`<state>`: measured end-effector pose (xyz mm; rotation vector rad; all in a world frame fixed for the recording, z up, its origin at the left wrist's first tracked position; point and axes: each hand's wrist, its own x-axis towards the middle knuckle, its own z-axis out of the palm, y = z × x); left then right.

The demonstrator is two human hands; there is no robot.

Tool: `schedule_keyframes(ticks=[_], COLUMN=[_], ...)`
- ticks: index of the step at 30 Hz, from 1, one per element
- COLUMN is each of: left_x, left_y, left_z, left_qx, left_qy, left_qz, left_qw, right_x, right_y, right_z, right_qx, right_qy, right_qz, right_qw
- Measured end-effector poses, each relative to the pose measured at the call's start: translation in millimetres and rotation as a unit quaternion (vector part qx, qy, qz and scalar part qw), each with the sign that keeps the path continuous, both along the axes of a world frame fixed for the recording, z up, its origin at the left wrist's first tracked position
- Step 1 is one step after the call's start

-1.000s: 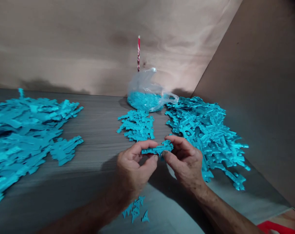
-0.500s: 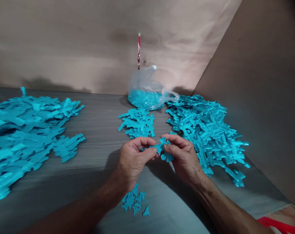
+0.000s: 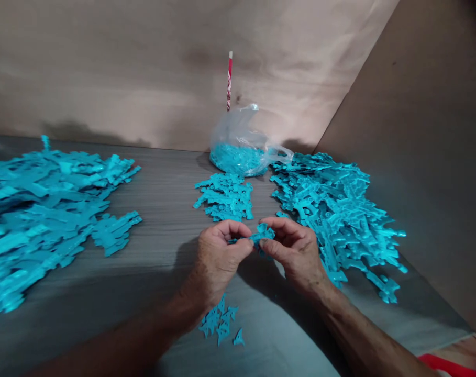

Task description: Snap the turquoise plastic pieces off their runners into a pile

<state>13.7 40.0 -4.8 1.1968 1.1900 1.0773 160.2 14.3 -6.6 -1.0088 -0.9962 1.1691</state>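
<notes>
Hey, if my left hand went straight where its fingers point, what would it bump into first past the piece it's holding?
Probably your right hand, gripping the turquoise piece from the other side, though depth is unclear.

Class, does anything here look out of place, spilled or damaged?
Nothing looks clearly damaged or spilled. Mildly odd: one small turquoise piece lies alone, apart from the bunched cluster below the left hand in the picture.

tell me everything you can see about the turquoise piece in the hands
The turquoise piece has an irregular outline and looks like plastic, with a flared part sticking up. It runs roughly side to side, pinched by the left hand at one end and the right hand at the other, over the grey table. The hands hide much of it, so its full shape cannot be told.
</notes>
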Motion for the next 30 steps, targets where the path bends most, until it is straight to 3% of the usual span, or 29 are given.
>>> schedule_keyframes(ticks=[8,18,21,27,30], left_x=[1.3,2.1,0.2,-2.3,-1.8], left_y=[-5.5,-4.2,0.7,16.0,18.4], left_z=[0.5,-12.3,-12.3,-11.5,-10.4], left_qx=[0.097,0.157,0.142,0.037,0.001], left_qy=[0.059,0.094,0.093,0.023,-0.009], left_qz=[-0.027,-0.065,-0.068,-0.057,-0.048], left_qw=[0.993,0.981,0.983,0.997,0.999], right_x=[-2.7,-9.2,-10.6,-8.2,-5.3], right_y=[-3.5,-1.4,1.9,11.0,14.7], right_z=[-14.0,-19.9,-21.8,-19.1,-20.3], right_qx=[0.044,0.069,0.06,-0.041,-0.052], right_qy=[-0.186,-0.201,-0.181,-0.062,-0.024], right_qz=[-0.083,-0.08,-0.082,-0.041,-0.032], right_qw=[0.978,0.974,0.978,0.996,0.998])
